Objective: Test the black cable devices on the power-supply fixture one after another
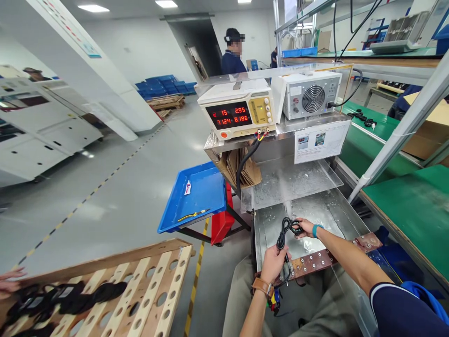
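A: Quick, what're the hands doing?

B: L hand (275, 263) is closed round the lower part of a blk cord (285, 230), brown strap on the wrist. R hand (303, 228) has its fingers closed on the cord's loop, teal band on that wrist.

A: Where's the cord exactly?

B: Held over the metal pan (328, 210), approx 9 o'clock of its middle. Part of it hangs below the L hand, by the brown strip (312, 263) at the pan's 6 o'clock edge.

A: & around the pan?

B: Clear sheet (298, 183) at 12, meter (228, 114) w/ red digits at 11, fan box (312, 96) at 12, further back. Green bench (417, 206) at 3.

A: L side?

B: Blue tray (203, 185) at 10, w/ yellow pliers (193, 215) & a small tube (188, 187) in it. Red bin (221, 224) just under. Wood rack (175, 285) at 8, dark bundles (70, 297) on it, co-worker's hand (10, 283) at its far L end.

A: Anyone else?

B: Person in a cap (234, 54) at 11, behind the meter.
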Demonstrator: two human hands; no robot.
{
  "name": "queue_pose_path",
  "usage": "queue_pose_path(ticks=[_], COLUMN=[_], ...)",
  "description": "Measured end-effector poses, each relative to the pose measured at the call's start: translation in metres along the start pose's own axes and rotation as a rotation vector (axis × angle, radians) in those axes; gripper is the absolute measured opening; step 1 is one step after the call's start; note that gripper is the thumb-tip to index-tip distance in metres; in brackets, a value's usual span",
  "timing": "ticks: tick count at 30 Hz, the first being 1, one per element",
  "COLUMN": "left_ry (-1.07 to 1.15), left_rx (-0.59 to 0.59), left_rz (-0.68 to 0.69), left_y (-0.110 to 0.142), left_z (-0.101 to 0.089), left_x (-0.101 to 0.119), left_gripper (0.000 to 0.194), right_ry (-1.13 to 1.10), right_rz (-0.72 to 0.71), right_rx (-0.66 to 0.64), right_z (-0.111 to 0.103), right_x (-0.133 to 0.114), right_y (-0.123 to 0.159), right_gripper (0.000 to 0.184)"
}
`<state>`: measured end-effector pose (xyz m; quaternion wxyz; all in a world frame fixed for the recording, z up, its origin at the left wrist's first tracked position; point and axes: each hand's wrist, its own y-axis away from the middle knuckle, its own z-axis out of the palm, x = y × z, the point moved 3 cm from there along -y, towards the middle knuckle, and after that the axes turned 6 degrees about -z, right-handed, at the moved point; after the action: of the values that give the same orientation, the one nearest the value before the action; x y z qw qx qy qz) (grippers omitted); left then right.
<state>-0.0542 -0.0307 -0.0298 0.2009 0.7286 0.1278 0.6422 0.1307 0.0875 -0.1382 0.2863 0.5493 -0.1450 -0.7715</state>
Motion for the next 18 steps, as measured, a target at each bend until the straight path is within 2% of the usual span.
queue_pose_path(ticks=[9,15,18], left_ry=[-0.103,-0.017,0.068], left_rx=[0.030,0.019,0.045], left_rz=[0.066,0.047,-0.004], left_y=[-0.002,-0.012,-0.016], left_z=[-0.003,-0.002,0.001], left_x=[-0.002,-0.015,-0.019], left_gripper=[0.037,0.039,0.041], right_ry=[0.046,-0.007,-0.003], right_rz=[-0.001,-0.014,-0.011], right_rx=[0.011,-0.012,-0.032], right_z=[0.004,-0.002,0.000], right_x=[0.006,0.019,0.018], right_y=[-0.002,-0.019,-0.016], right_gripper=[0.026,0.027,0.028])
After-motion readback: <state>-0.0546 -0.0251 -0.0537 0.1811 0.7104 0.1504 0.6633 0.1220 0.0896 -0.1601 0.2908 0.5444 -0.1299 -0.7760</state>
